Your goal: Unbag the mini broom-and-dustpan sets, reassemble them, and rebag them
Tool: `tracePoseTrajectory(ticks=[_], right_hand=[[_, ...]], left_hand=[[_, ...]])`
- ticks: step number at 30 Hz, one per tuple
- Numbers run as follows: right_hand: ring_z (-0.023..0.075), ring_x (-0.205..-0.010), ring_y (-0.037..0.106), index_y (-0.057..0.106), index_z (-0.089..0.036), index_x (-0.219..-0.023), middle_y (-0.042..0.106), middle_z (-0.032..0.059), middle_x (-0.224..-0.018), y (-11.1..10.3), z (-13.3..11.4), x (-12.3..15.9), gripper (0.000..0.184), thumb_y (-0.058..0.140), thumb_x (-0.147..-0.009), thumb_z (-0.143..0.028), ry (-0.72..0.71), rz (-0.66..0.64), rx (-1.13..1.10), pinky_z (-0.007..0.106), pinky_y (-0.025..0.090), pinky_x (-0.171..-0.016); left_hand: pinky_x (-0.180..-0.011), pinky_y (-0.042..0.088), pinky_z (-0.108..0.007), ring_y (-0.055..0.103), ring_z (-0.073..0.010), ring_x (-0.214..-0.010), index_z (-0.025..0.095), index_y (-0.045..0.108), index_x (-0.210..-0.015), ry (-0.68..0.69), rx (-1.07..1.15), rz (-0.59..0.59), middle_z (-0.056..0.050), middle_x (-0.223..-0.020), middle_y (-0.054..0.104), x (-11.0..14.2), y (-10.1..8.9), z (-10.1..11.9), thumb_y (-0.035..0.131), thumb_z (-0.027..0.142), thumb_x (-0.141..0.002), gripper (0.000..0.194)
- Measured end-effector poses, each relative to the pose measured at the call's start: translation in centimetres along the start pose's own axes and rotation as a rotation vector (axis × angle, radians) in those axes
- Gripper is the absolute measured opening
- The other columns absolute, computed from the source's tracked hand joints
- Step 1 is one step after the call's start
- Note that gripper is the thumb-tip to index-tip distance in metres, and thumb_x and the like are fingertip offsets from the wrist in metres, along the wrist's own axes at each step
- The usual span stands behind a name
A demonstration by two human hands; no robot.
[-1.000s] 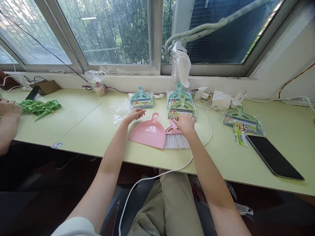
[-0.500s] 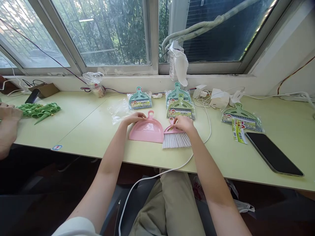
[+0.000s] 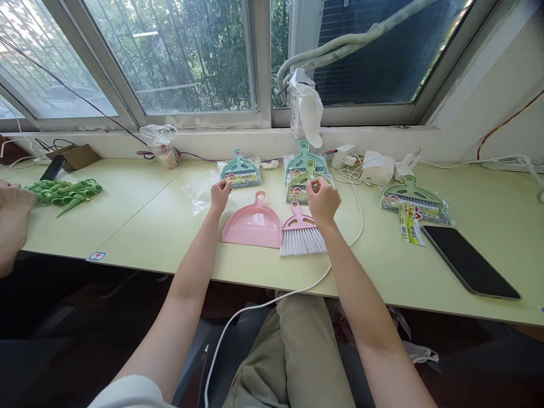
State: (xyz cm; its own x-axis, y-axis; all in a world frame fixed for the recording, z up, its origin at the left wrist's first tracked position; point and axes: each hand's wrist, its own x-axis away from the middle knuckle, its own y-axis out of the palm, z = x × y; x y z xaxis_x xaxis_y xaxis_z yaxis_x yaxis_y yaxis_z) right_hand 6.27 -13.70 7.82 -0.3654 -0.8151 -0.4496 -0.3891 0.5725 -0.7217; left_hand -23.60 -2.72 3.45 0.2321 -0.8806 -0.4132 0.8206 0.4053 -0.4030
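A pink dustpan (image 3: 251, 228) lies on the table with its handle pointing away from me. Just to its right, a small pink hand brush (image 3: 302, 237) with white bristles rests flat. My left hand (image 3: 220, 195), fingers curled in and nothing visible in them, hovers by the dustpan's upper left edge. Above the brush's right side is my right hand (image 3: 323, 199), its fingertips pinched together and apparently bare. That hand partly covers a wrapped green dustpan set (image 3: 297, 190) behind it. A wrapped teal set (image 3: 243, 170) stands beyond my left hand.
Clear plastic wrap (image 3: 200, 192) lies left of my left hand. A white cable (image 3: 361, 218) crosses the table and hangs off its front edge. A phone (image 3: 470, 260), a label card (image 3: 410, 224) and another wrapped set (image 3: 414, 198) lie right. At far left, another person's hand (image 3: 15, 209) touches green pieces (image 3: 76, 192).
Both hands have let go of the pink dustpan and brush and risen away, fingers now drawn in. The dustpan and brush stay side by side.
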Motion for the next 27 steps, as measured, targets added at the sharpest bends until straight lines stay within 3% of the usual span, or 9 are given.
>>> tracePoseTrajectory(ticks=[12, 15, 18, 21, 27], right_hand=[[0.0224, -0.087, 0.063, 0.066, -0.02, -0.103, 0.07, 0.0103, -0.09, -0.5, -0.3, 0.0, 0.043, 0.029, -0.098, -0.042, -0.031, -0.087, 0.137, 0.03, 0.041, -0.072], [0.0267, -0.093, 0.065, 0.071, -0.015, -0.096, 0.07, 0.0166, -0.097, -0.2, -0.2, 0.1, 0.046, 0.044, -0.091, -0.053, -0.059, -0.327, 0.337, 0.032, 0.044, -0.074], [0.0299, -0.1, 0.065, 0.071, -0.01, -0.099, 0.068, 0.0215, -0.106, 0.2, -0.4, 0.6, 0.054, 0.064, -0.077, -0.059, -0.108, -0.557, 0.492, 0.033, 0.046, -0.076], [0.0286, -0.104, 0.064, 0.07, -0.01, -0.105, 0.067, 0.0213, -0.11, 0.5, -0.8, 1.0, 0.053, 0.069, -0.076, -0.054, -0.155, -0.626, 0.519, 0.032, 0.047, -0.078], [0.0271, -0.1, 0.066, 0.071, -0.014, -0.101, 0.07, 0.0168, -0.102, 0.9, -1.7, 1.7, 0.041, 0.065, -0.079, -0.049, -0.226, -0.66, 0.425, 0.031, 0.048, -0.077]], left_hand=[[-0.054, 0.031, -0.024, 0.041, -0.0103, -0.053, 0.019, 0.05, -0.057, 0.02, 0.016, -0.04, 0.001, -0.053, 0.046, -0.1, 0.5, -0.7, 0.051, 0.041, -0.079, 0.032], [-0.053, 0.029, -0.024, 0.037, -0.0096, -0.051, 0.019, 0.052, -0.059, 0.038, 0.062, -0.169, 0.002, -0.052, 0.043, 0.4, 0.5, 0.0, 0.055, 0.047, -0.077, 0.034], [-0.054, 0.031, -0.024, 0.04, -0.0091, -0.055, 0.018, 0.054, -0.064, 0.084, 0.112, -0.337, 0.002, -0.059, 0.048, 1.2, 0.8, 0.8, 0.069, 0.051, -0.066, 0.037], [-0.055, 0.032, -0.024, 0.044, -0.0098, -0.057, 0.017, 0.058, -0.069, 0.105, 0.094, -0.469, 0.001, -0.062, 0.051, 1.9, 1.4, 1.4, 0.075, 0.049, -0.059, 0.038], [-0.053, 0.032, -0.023, 0.046, -0.01, -0.06, 0.017, 0.063, -0.072, 0.091, -0.034, -0.663, 0.0, -0.067, 0.055, 2.6, 1.6, 1.8, 0.073, 0.044, -0.061, 0.031]])
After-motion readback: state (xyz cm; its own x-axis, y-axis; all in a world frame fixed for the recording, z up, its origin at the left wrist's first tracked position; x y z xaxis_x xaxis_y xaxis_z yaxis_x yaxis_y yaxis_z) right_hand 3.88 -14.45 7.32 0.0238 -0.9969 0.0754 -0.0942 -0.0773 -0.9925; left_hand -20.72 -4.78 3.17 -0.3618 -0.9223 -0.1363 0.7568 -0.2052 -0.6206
